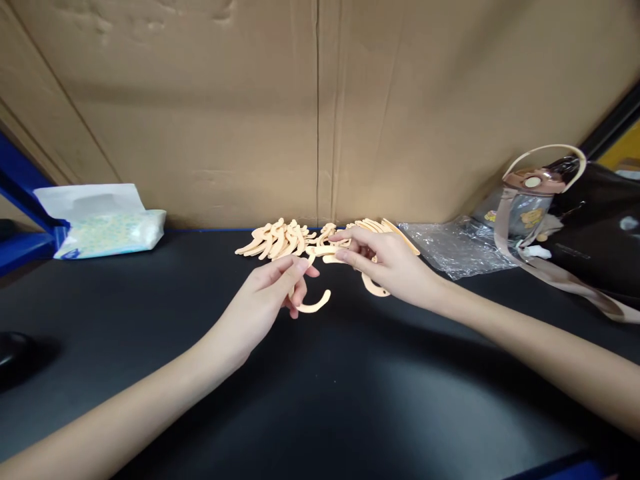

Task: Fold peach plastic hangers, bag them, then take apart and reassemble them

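Shows, pinched by thumb and fingers of the left hand (pixel 270 285) at 6 o'clock from view centre, a pale, smooth curved piece (pixel 313 308), rounded at the tip, directed tip-first toward 1 o'clock, with visible long axis from 8 to 2. Shows also, pinched by the right hand (pixel 389 261) at view centre, a pale, narrow strip (pixel 325 251), aligned along 9 to 3 o'clock; cannot be told as joined or separate.

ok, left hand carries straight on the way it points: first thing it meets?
Probably the pale bone-shaped piece pinched in the right hand, though depth is unclear.
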A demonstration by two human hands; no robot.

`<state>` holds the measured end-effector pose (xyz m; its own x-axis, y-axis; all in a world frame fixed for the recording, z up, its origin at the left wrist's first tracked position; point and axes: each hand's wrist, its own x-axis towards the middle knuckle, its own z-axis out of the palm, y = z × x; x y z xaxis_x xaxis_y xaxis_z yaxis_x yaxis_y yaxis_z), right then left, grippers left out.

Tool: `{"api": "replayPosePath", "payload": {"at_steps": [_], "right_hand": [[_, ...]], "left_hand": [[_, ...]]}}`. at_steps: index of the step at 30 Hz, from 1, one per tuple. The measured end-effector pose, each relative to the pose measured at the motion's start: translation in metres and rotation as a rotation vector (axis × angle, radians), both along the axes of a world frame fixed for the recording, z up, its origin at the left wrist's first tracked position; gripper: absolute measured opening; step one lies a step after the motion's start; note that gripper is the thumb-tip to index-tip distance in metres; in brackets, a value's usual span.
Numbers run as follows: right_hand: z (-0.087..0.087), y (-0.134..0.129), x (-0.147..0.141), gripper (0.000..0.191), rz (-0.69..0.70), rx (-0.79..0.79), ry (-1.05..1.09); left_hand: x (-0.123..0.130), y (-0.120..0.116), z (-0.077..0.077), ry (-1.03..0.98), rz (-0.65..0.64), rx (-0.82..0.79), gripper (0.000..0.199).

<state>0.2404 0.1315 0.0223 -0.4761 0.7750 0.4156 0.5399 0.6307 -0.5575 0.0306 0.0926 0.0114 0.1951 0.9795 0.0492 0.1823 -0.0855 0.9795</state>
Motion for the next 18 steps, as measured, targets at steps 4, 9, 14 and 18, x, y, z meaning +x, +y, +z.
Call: {"api": "replayPosePath", "payload": {"at_steps": [4,9,14,18], "right_hand": [[0.017,-0.002,0.007,0.026,0.016,0.051,-0.120],[0.026,0.001,0.015,0.035,0.096,-0.168,-0.114],[0.025,-0.002,0.013,0.035,0.093,-0.115,-0.154],[0.021,-0.011,0.006,0.022,0.013,0.208,-0.417]], "left_hand": [[-0.004,0.004,-0.002,0.144,-0.006,0.121,0.028],[-0.004,0.005,0.000,0.216,0.015,0.177,0.027],[0.000,0.000,-0.002,0.134,-0.021,0.071,0.027],[0.004,-0.003,-0.002,0.096,-0.081,0.011,0.027]]}}
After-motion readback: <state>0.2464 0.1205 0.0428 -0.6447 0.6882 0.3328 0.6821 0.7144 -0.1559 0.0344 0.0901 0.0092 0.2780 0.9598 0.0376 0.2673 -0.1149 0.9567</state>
